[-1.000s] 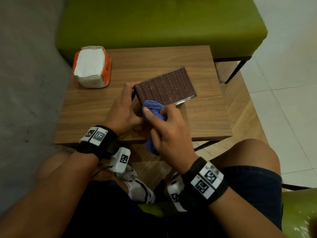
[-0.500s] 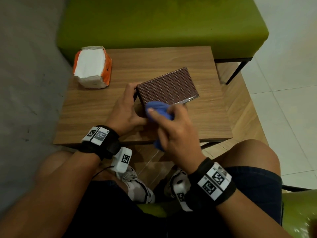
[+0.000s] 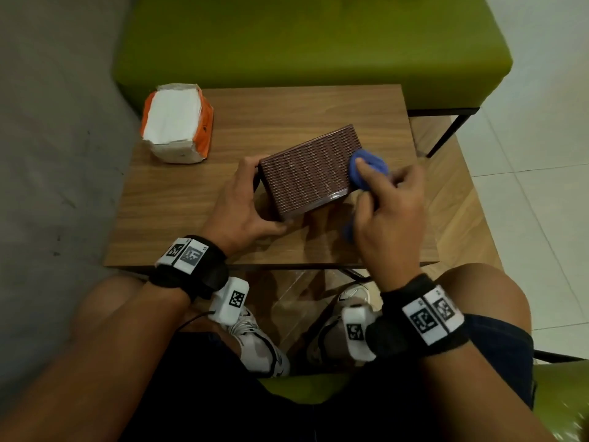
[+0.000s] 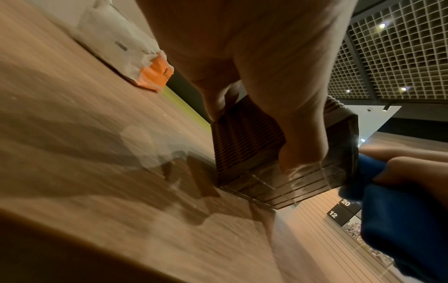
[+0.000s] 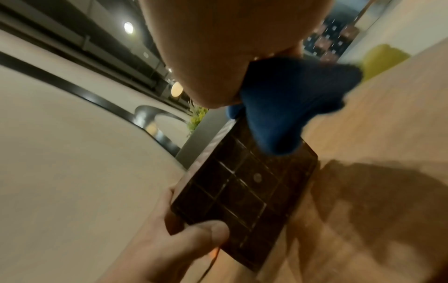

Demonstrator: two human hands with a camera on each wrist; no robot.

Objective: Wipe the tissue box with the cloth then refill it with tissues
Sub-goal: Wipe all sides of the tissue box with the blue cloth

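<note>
the tissue box [image 3: 307, 170], a dark brown ribbed thing, sits near the middle of the small wooden table [image 3: 191, 199], tipped up on one long edge so its broad woven face leans toward the person. i'd say it is held that way to give the cloth a flat, reachable side to rub. the left hand [image 3: 237, 207] clamps the box's left end, fingers over the far corner and thumb curled along the near bottom edge, which looks like bracing against the push of the wiping. the right hand [image 3: 390, 212] is bunched around the blue cloth [image 3: 366, 169], fingers curled into it, pressing the wad against the box's right end; a tail of cloth hangs below the palm. from the right wrist view the cloth [image 5: 290, 107] lies on the box's glossy panelled side [image 5: 242, 191].

the pack of tissues [image 3: 177, 122], white in an orange wrapper, stands at the table's far left corner, well apart from the box, probably parked out of the way until refilling. a green bench [image 3: 302, 43] runs behind the table.
</note>
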